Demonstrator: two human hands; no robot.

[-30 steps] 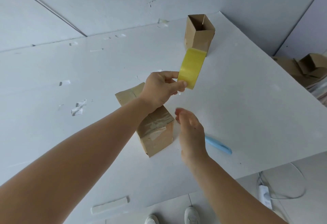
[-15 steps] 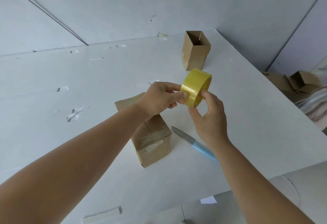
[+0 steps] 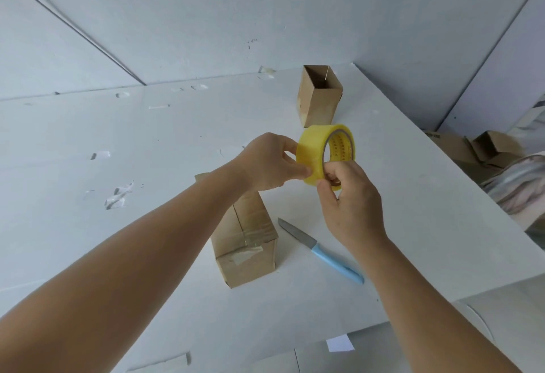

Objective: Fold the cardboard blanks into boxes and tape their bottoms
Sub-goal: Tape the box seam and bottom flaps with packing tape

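Both hands have come closer together on the tape since a moment ago, and the roll has turned so its hole now shows. Only the head view is here. The left hand (image 3: pixel 272 163) pinches the outer band of the yellow tape roll (image 3: pixel 324 153) with finger and thumb. The right hand (image 3: pixel 349 204) curls its fingers into the bottom of the roll's hole and grips it there. So both hands are clamped on the roll, which is held up in the air above the white table (image 3: pixel 147 142).

One brown box (image 3: pixel 247 243) lies on its side under the left arm, and clear tape already crosses its closed end. I think this one is nearly done, though a loose bit of tape sticks up. Another open box (image 3: pixel 320 95) stands upright near the far edge of the table, well apart from the hands. I cannot see its bottom, so I cannot tell if it is taped.

A knife with a blue handle (image 3: pixel 323 251) lies just beside the near box, blade pointing toward it. More cardboard (image 3: pixel 474 148) sits off the table at the right, maybe still to fold. Nothing blocks the hands, but the knife is close.
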